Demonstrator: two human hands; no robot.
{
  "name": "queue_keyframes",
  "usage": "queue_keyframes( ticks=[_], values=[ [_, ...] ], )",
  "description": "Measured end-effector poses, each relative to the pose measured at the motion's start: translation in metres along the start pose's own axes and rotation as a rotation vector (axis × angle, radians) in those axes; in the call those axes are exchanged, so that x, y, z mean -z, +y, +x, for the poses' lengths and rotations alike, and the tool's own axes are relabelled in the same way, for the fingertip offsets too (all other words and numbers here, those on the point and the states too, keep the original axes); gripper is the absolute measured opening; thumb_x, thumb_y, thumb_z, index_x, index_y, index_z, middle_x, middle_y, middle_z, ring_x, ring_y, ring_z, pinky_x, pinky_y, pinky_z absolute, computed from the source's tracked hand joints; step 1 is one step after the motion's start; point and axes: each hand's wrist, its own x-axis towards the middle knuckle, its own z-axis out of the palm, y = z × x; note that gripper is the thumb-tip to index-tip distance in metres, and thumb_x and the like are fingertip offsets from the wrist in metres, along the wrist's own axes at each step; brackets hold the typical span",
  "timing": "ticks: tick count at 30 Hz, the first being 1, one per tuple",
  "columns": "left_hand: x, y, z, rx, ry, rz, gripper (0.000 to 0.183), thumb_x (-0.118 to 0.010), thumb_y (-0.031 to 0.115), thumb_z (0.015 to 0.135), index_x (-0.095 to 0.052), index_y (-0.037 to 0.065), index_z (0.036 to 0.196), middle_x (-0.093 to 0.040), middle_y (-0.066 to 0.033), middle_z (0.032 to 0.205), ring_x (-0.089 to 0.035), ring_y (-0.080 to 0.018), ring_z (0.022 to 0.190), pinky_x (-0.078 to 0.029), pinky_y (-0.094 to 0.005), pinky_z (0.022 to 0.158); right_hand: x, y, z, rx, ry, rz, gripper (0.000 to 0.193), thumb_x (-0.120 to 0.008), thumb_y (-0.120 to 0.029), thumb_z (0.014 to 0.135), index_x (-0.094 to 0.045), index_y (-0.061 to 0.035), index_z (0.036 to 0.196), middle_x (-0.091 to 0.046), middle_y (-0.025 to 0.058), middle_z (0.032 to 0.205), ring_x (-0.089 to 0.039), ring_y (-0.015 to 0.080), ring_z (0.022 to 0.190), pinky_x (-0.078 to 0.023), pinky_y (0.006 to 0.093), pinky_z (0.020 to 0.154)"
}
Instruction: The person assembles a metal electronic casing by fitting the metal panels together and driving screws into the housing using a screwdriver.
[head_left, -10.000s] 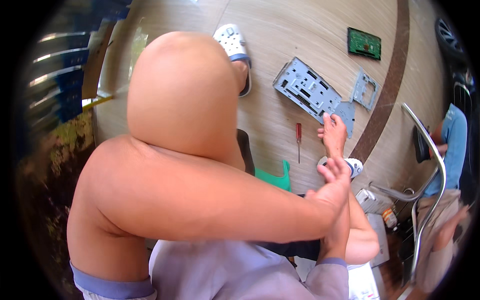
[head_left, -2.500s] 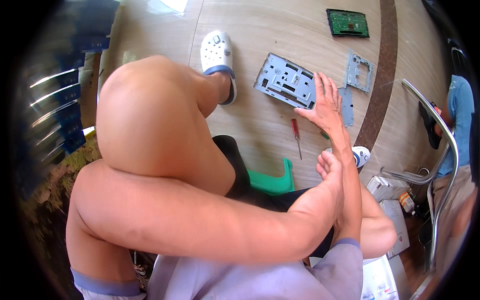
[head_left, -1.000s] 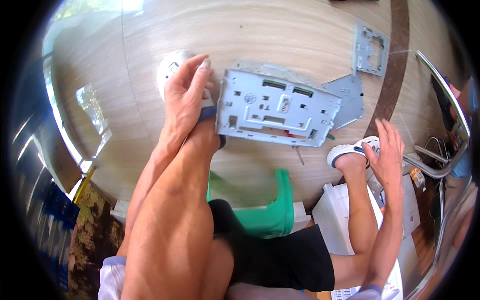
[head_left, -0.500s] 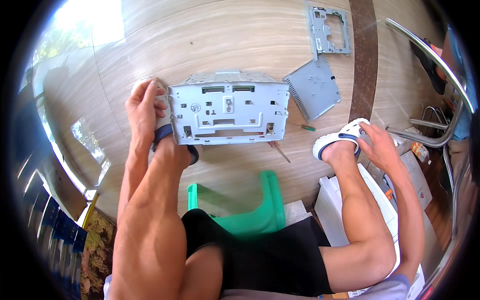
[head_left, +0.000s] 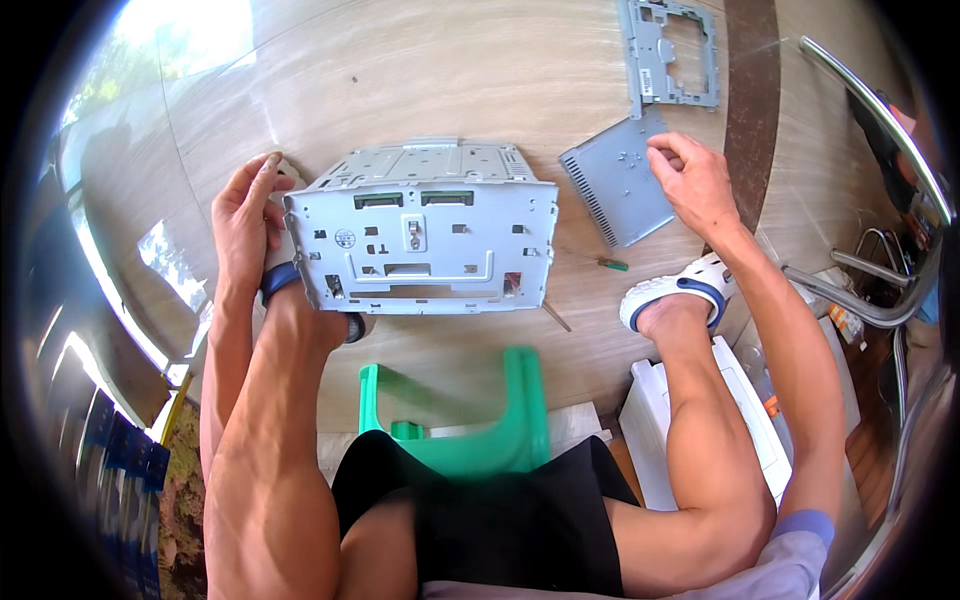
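A silvery-grey metal electronics chassis (head_left: 425, 240) with slots and holes in its front stands on the floor ahead of me. Left of it, my left hand (head_left: 245, 215) hangs over my white clog, its thumb and fingers pinched together; what they hold, if anything, is hidden. My right hand (head_left: 695, 182) is over the right edge of a flat grey metal panel (head_left: 620, 190), with curled fingers and the tips pressed together. Whether something small is in them cannot be made out. A grey metal bracket frame (head_left: 640, 60) lies beyond the panel.
A green-handled screwdriver (head_left: 612, 264) lies right of the chassis, and a thin rod (head_left: 556, 317) pokes out below it. A green plastic stool (head_left: 525, 420) stands near my lap. At right are a white box (head_left: 650, 430) and a bent steel-tube chair frame (head_left: 880, 120).
My right hand has moved from beside my right clog up and forward to the metal panel, its fingers now closed. My left hand and the chassis appear farther left as the view has shifted.
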Motion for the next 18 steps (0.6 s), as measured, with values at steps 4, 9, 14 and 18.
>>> queue_keyframes(
  ticks=[4, 9, 14, 18],
  values=[
    [0.001, 0.002, 0.0, -0.013, 0.004, 0.014, 0.031, -0.061, 0.024, 0.095, -0.064, 0.0, 0.114, -0.067, -0.0078, 0.086, -0.049, -0.0025, 0.048, -0.035, -0.0165, 0.035, -0.017, 0.007, -0.01, 0.019, -0.041, -0.003, 0.016, -0.062, -0.013, 0.087, -0.068, -0.0029, 0.098, -0.066, 0.0159, 0.09, -0.067, 0.0284, 0.077, -0.052, 0.0364, 0.071],
    [0.001, 0.001, 0.0, -0.013, 0.001, -0.004, 0.031, -0.061, 0.024, 0.095, -0.064, 0.0, 0.114, -0.068, -0.0081, 0.087, -0.049, -0.0025, 0.049, -0.035, -0.0166, 0.036, -0.021, 0.015, -0.012, 0.106, 0.047, -0.185, 0.018, -0.064, -0.012, 0.087, -0.068, -0.0025, 0.102, -0.065, 0.0139, 0.094, -0.065, 0.0236, 0.073, -0.051, 0.0333, 0.068],
    [0.003, -0.004, 0.002, -0.01, -0.002, -0.017, 0.031, -0.06, 0.024, 0.095, -0.064, 0.0, 0.115, -0.068, -0.0084, 0.088, -0.048, -0.0026, 0.048, -0.035, -0.0166, 0.036, -0.015, 0.018, 0.004, -0.035, 0.085, -0.15, 0.019, -0.064, -0.016, 0.088, -0.068, -0.0039, 0.102, -0.065, 0.0147, 0.094, -0.065, 0.0262, 0.076, -0.051, 0.0354, 0.071],
    [0.0, -0.001, 0.001, 0.004, 0.005, -0.002, 0.031, -0.06, 0.024, 0.095, -0.064, -0.001, 0.115, -0.068, -0.0083, 0.087, -0.048, -0.0025, 0.048, -0.035, -0.0166, 0.036, -0.012, 0.018, 0.018, -0.103, 0.126, -0.112, 0.019, -0.064, -0.018, 0.087, -0.068, -0.004, 0.099, -0.066, 0.0156, 0.094, -0.066, 0.0286, 0.08, -0.051, 0.0378, 0.074]
  ],
)
